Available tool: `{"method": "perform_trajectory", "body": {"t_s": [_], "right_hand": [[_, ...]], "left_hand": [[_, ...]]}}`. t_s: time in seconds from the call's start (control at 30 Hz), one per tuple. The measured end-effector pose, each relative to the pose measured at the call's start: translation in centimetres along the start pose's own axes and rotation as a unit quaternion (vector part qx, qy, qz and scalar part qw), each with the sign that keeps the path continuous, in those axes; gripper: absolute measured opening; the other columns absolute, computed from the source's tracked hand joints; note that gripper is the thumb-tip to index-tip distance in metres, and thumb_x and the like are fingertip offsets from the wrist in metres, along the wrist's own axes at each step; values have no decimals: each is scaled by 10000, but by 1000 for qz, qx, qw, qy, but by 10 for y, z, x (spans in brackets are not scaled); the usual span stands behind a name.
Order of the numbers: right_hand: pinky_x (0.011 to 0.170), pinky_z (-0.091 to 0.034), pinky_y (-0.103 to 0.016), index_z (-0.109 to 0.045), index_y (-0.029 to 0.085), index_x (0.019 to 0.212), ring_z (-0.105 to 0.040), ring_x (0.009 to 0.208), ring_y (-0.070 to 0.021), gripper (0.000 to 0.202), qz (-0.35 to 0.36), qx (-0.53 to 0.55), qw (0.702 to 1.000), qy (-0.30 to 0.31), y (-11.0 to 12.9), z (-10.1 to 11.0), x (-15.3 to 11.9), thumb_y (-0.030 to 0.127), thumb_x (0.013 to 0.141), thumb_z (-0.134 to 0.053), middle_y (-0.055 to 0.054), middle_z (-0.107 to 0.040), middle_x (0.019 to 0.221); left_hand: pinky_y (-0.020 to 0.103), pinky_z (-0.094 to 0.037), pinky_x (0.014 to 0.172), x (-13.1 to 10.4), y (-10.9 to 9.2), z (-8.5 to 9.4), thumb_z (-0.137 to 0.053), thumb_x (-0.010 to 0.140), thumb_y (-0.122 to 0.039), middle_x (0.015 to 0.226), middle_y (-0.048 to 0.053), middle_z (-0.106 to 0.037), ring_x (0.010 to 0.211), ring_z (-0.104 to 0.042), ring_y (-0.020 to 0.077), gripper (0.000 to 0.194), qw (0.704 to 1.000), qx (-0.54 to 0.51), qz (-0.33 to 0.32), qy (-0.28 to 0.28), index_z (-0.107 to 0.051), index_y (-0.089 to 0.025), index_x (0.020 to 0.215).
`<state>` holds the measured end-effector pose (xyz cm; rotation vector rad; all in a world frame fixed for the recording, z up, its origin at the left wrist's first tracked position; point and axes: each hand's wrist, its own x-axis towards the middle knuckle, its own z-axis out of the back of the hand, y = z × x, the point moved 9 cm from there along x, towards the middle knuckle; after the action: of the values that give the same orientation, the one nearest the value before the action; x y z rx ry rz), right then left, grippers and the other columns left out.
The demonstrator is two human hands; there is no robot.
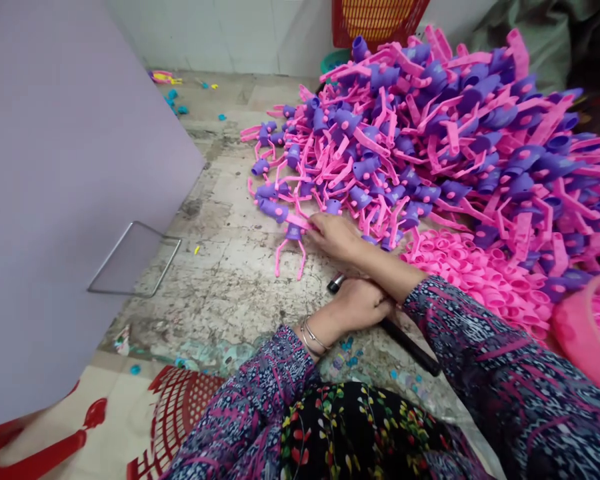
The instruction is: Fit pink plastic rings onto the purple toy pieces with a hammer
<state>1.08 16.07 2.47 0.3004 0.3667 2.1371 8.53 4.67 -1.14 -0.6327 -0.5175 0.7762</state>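
Note:
My right hand (336,237) reaches forward with fingers closed on a pink-and-purple plastic doll part (274,211); I see a purple body with a pink limb at the fingertips. Just below lies a similar part (293,231), its two pink arms spread toward me. Under my right forearm, my left hand (357,307) is curled palm down over a black-handled hammer (413,348). The hammer's shiny metal end (335,284) shows beyond the knuckles; how the fingers wrap the handle is hidden.
A large heap of pink-and-purple doll parts (365,167) covers the right side. Loose pink rings (485,273) lie before it, beside a pink basin (575,327). A grey panel (80,167) with a wire loop (167,267) stands left. Red baskets (180,407) sit near and far.

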Motion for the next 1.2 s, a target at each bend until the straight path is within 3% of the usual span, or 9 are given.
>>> {"method": "perform_trajectory", "body": {"t_s": [0.13,0.27,0.43,0.5,0.6,0.77,0.97,1.1,1.2], "right_hand": [[572,-384,-238,-559,171,859,-520,616,-122,167,-69,181,977,-85,-30,15,-20,314,918,-493,5,-580,704],[512,-383,-234,-510,198,790,-474,524,-102,192,-120,411,883,-194,-57,45,-52,367,842,-584,48,-507,635],[538,-370,-249,-570,195,790,-476,559,-112,168,-149,245,906,-311,-61,106,-138,344,864,-599,28,-524,636],[547,-365,-260,-605,194,823,-500,577,-125,146,-147,107,939,-292,-48,106,-170,325,884,-586,7,-568,656],[555,-373,-277,-644,175,882,-542,598,-148,174,-106,-61,970,-211,-15,75,-197,281,929,-515,-35,-632,696],[612,-431,-292,-670,151,845,-607,657,-171,295,-50,-74,986,-141,18,35,-205,250,973,-423,-74,-685,734],[677,-461,-283,-683,191,989,-653,780,-179,231,-184,45,968,-165,-50,66,-219,315,968,-490,-54,-711,878],[635,-391,-305,-692,176,1054,-618,793,-229,257,-172,-94,981,0,-65,37,-216,297,957,-487,-107,-659,896],[617,-345,-314,-688,178,1069,-579,740,-228,277,-145,-158,975,56,-57,15,-212,321,960,-478,-113,-624,851]], "left_hand": [[327,-499,644,0,-5,4,-526,879,-318,823,95,-755,727,-698,229,271,1000,3,-3,3,-735,-167,795],[299,-491,654,-1,-5,12,-532,883,-286,781,56,-741,705,-673,187,228,998,-63,9,-27,-724,-179,818],[299,-511,751,-17,19,49,-517,920,-386,889,52,-727,779,-653,163,266,937,-231,97,-244,-680,-194,1008],[305,-519,772,-21,28,54,-492,927,-468,984,54,-714,805,-653,158,359,899,-310,124,-283,-620,-222,1155],[342,-507,891,-16,25,43,-539,877,-551,1165,70,-678,1008,-649,198,450,873,-414,106,-235,-595,-235,1194],[386,-531,876,-9,22,7,-630,835,-492,1039,78,-736,945,-696,229,391,809,-553,169,-111,-672,-188,1077],[390,-557,834,-2,34,25,-736,751,-366,1009,88,-745,946,-701,240,345,741,-633,174,-145,-687,-175,1035],[410,-558,831,0,37,25,-739,744,-307,973,95,-748,951,-703,251,318,722,-658,187,-107,-686,-160,1021],[423,-556,837,-2,33,16,-720,754,-323,932,100,-752,936,-710,256,354,707,-676,202,-55,-673,-154,1062]]}}
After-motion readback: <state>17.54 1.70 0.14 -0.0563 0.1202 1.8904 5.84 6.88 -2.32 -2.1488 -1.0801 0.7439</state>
